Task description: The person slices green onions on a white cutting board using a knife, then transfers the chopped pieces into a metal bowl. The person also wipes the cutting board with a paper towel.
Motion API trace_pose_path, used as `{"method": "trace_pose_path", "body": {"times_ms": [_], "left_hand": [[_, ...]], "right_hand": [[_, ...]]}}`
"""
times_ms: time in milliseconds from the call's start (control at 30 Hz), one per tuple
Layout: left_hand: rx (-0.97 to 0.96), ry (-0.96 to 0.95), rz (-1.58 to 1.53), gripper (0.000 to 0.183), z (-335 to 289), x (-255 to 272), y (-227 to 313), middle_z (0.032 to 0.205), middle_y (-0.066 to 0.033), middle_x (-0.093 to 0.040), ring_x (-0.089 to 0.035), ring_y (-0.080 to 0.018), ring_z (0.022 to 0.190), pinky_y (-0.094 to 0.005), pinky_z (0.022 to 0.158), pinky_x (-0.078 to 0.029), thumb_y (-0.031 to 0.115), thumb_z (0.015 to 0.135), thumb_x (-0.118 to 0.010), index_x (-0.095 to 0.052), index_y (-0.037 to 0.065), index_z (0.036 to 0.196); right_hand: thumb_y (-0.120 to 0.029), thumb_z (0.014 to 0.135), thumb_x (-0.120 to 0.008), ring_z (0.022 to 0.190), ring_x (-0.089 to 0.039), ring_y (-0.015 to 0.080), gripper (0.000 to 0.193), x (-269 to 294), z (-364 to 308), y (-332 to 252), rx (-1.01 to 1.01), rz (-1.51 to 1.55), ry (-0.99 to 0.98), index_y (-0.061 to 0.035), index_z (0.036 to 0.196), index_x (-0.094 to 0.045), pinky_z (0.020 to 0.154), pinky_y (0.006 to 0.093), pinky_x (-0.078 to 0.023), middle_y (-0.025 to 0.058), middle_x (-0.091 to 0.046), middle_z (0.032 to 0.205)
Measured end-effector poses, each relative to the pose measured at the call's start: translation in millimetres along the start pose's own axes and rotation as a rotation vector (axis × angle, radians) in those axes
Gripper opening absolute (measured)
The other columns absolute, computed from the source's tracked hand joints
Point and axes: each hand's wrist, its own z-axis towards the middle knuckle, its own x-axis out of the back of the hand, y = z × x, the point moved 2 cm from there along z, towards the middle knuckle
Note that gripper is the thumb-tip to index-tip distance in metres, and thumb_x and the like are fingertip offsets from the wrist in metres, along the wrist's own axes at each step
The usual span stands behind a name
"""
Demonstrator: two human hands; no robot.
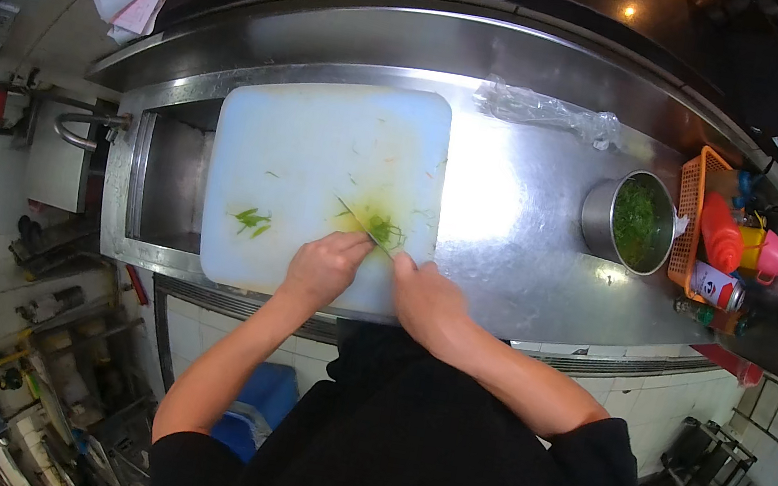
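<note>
My right hand [428, 301] is closed around the handle of a knife [363, 225], whose thin blade slants up and left across the white cutting board [294, 138]. Close beside the blade, my left hand [325, 267] rests on the board with its fingers bunched; what lies under the fingertips is hidden. Cut green leaves [387, 233] lie just right of the blade in a wet, greenish patch. Farther left on the board sits a small separate heap of green pieces [252, 221], and thin shreds are scattered about.
The board overlaps a steel sink [172, 180] with a curved tap [73, 134]. On the steel counter [511, 231] to the right stands a metal pot [599, 219] of chopped greens, beside an orange basket [689, 213] of bottles. Crumpled clear plastic [554, 115] lies at the back.
</note>
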Motion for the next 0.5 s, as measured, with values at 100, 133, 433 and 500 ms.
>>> {"method": "trace_pose_path", "body": {"times_ms": [100, 133, 433, 500], "left_hand": [[-0.001, 0.013, 0.002, 0.014, -0.3, -1.1, -0.3, 0.099, -0.0049, -0.074, -0.072, -0.0243, 0.085, -0.0352, 0.070, -0.059, 0.005, 0.082, -0.068, -0.075, 0.009, 0.094], [0.002, 0.017, -0.007, 0.014, -0.8, -1.7, 0.3, 0.099, -0.0048, -0.074, -0.071, -0.0243, 0.085, -0.0352, 0.070, -0.059, 0.005, 0.082, -0.068, -0.075, 0.009, 0.094], [-0.017, -0.004, -0.016, 0.022, -1.2, 1.2, 0.0, 0.101, -0.0052, -0.072, -0.070, -0.0239, 0.085, -0.0359, 0.067, -0.059, 0.001, 0.079, -0.062, -0.072, 0.007, 0.098], [-0.007, 0.011, -0.017, 0.022, -1.8, 0.1, 0.5, 0.102, -0.0051, -0.072, -0.070, -0.0238, 0.086, -0.0360, 0.067, -0.059, 0.002, 0.079, -0.062, -0.072, 0.007, 0.098]], "right_hand": [[-0.006, 0.094, -0.047, 0.087, -0.064, 0.0520, 0.019, 0.7, -1.0, 0.4, 0.002, 0.028, 0.026, -0.0017, 0.113, -0.045, 0.075, 0.0566, -0.053, 0.0322, -0.060, 0.101], [-0.006, 0.094, -0.046, 0.087, -0.064, 0.0521, 0.019, 0.0, -1.6, 0.7, 0.005, 0.016, 0.016, -0.0016, 0.113, -0.045, 0.075, 0.0567, -0.053, 0.0324, -0.059, 0.101], [-0.007, 0.095, -0.045, 0.085, -0.065, 0.0513, 0.019, -2.8, -1.0, 1.8, 0.024, -0.027, 0.016, -0.0022, 0.113, -0.044, 0.074, 0.0570, -0.053, 0.0323, -0.059, 0.102], [-0.007, 0.094, -0.046, 0.086, -0.065, 0.0510, 0.019, -3.2, -0.7, 2.4, -0.008, -0.026, -0.001, -0.0020, 0.113, -0.044, 0.074, 0.0567, -0.053, 0.0326, -0.060, 0.101]]}}
